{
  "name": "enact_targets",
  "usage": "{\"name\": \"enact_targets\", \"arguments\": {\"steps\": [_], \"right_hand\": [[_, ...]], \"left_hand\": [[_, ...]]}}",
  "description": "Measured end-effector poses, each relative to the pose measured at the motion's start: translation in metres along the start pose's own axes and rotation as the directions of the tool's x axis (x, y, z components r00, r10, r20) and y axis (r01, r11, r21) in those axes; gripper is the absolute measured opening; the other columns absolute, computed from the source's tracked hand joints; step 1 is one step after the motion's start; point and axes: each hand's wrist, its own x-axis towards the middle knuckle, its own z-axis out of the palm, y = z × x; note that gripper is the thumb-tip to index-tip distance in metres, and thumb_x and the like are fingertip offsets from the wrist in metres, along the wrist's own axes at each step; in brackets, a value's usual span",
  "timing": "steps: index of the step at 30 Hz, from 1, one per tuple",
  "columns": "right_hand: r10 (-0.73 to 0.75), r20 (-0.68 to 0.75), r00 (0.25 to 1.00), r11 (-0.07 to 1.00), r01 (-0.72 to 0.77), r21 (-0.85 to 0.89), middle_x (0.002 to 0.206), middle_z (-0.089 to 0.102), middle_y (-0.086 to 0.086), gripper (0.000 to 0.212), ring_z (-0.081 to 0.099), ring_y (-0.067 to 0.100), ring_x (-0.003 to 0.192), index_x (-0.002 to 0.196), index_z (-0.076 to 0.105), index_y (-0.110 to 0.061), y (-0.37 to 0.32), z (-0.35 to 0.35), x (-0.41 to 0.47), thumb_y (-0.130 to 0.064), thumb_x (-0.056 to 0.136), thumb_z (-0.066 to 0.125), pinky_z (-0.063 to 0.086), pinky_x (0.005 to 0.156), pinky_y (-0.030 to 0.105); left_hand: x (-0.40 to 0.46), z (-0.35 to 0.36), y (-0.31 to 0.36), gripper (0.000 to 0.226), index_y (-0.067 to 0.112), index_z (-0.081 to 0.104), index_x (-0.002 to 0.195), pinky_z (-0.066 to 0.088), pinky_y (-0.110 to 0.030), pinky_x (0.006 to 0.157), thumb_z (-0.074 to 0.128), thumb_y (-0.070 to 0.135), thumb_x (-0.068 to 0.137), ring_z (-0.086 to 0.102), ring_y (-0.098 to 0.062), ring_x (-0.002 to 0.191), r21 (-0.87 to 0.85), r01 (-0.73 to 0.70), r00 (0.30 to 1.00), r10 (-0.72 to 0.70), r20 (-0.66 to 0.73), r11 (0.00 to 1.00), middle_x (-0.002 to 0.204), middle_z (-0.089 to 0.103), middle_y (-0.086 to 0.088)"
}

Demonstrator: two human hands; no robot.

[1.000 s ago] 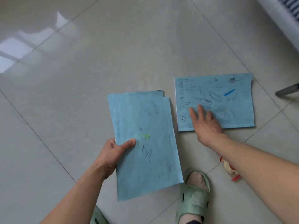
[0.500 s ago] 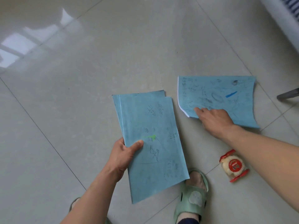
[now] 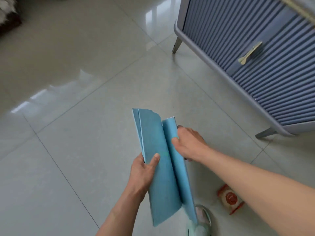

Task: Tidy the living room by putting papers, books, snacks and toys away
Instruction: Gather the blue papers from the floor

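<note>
My left hand (image 3: 144, 172) grips a stack of blue paper sheets (image 3: 156, 167) by their left edge, thumb on top. My right hand (image 3: 189, 143) holds another blue sheet (image 3: 177, 160) that stands on edge against the right side of the stack. Both are lifted above the tiled floor. A wrapped round snack (image 3: 229, 199) in a red and clear packet lies on the floor under my right forearm.
A blue ribbed cabinet (image 3: 255, 53) with a gold handle (image 3: 249, 52) and slim metal legs stands at the upper right. My foot in a green slipper (image 3: 202, 220) shows at the bottom edge. A dark furry thing (image 3: 8, 16) lies at the top left.
My right hand has lifted the blue sheet off the floor and brought it against the stack in my left hand. The view has tilted up, bringing the cabinet into sight.
</note>
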Motion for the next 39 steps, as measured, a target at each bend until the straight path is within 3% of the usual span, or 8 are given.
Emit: {"name": "enact_targets", "arguments": {"steps": [7,10,15,20,24,30,32,39], "right_hand": [[0.032,-0.027,0.999,0.968,-0.024,0.251,0.072,0.064,0.018,0.021,0.064,0.037,0.051,0.08,0.047,-0.006,-0.054,-0.055,-0.023,-0.022,0.088,0.035,0.055,0.058,0.037],[0.047,-0.047,0.998,0.948,-0.03,0.315,0.078,0.061,0.019,0.025,0.061,0.036,0.065,0.071,0.041,-0.01,-0.062,-0.083,-0.027,-0.024,0.091,0.033,0.053,0.068,0.037],[0.067,-0.076,0.995,0.92,-0.031,0.391,0.095,0.056,0.013,0.024,0.053,0.032,0.089,0.087,0.049,-0.007,-0.066,-0.119,-0.031,-0.026,0.093,0.034,0.041,0.075,0.034],[0.05,-0.035,0.998,0.854,-0.025,0.52,0.087,0.069,0.016,0.046,0.066,0.036,0.078,0.095,0.055,-0.006,-0.067,-0.139,-0.043,-0.045,0.086,0.031,0.055,0.079,0.042],[-0.04,-0.008,0.999,0.728,0.035,0.684,0.071,0.067,0.019,0.064,0.065,0.029,0.053,0.103,0.052,-0.005,-0.058,-0.153,-0.055,-0.063,0.093,0.027,0.055,0.053,0.033],[0.095,-0.057,0.994,0.787,-0.04,0.616,0.1,0.063,0.008,0.056,0.058,0.026,0.089,0.106,0.062,-0.007,-0.013,-0.163,-0.055,-0.054,0.096,0.033,0.049,0.08,0.038],[0.137,-0.002,0.991,0.691,-0.094,0.717,0.116,0.063,0.006,0.061,0.058,0.025,0.104,0.109,0.065,-0.015,0.002,-0.167,-0.06,-0.062,0.094,0.029,0.046,0.09,0.038],[0.01,0.192,0.981,-0.012,-0.192,0.981,0.114,0.071,0.007,0.063,0.067,0.025,0.107,0.116,0.068,-0.021,0.041,-0.214,-0.082,-0.067,0.09,0.036,0.052,0.094,0.041]], "left_hand": [[-0.023,0.006,0.079,0.022,0.013,0.069,0.099,0.058,-0.045,0.084,0.059,0.033,0.095,0.072,-0.024,0.089,0.188,-0.098,0.99,0.077,0.114,0.977,0.09,0.076,-0.003],[-0.03,0.005,0.108,0.023,0.009,0.07,0.097,0.056,-0.047,0.087,0.074,0.029,0.084,0.072,-0.026,0.091,0.185,-0.16,0.974,0.125,0.187,0.97,0.091,0.076,-0.006],[-0.034,0.015,0.138,0.046,0.025,0.069,0.091,0.059,-0.047,0.079,0.089,0.042,0.054,0.074,-0.018,0.081,0.365,-0.201,0.977,0.16,0.139,0.909,0.085,0.076,0.005],[-0.045,0.021,0.162,0.022,0.027,0.064,0.083,0.058,-0.048,0.071,0.07,0.036,0.064,0.07,-0.018,0.074,0.516,-0.255,0.967,0.217,0.133,0.818,0.076,0.072,0.004],[-0.067,0.024,0.189,0.015,0.02,0.067,0.084,0.057,-0.048,0.073,0.064,0.014,0.071,0.068,-0.024,0.07,0.422,-0.247,0.969,0.226,0.101,0.872,0.08,0.073,-0.006],[-0.106,0.038,0.233,0.03,0.007,0.068,0.105,0.06,-0.04,0.072,0.062,-0.006,0.079,0.074,-0.03,0.085,0.148,-0.231,0.96,0.201,0.195,0.961,0.095,0.076,-0.009],[-0.113,0.042,0.247,0.035,0.006,0.068,0.106,0.059,-0.037,0.067,0.064,0.003,0.072,0.073,-0.031,0.083,0.064,-0.229,0.948,0.208,0.24,0.971,0.098,0.076,-0.012],[-0.113,0.075,0.292,0.057,0.001,0.065,0.111,0.057,-0.04,0.064,0.074,0.015,0.057,0.071,-0.033,0.08,-0.124,-0.213,0.91,0.243,0.337,0.969,0.101,0.072,-0.021]]}}
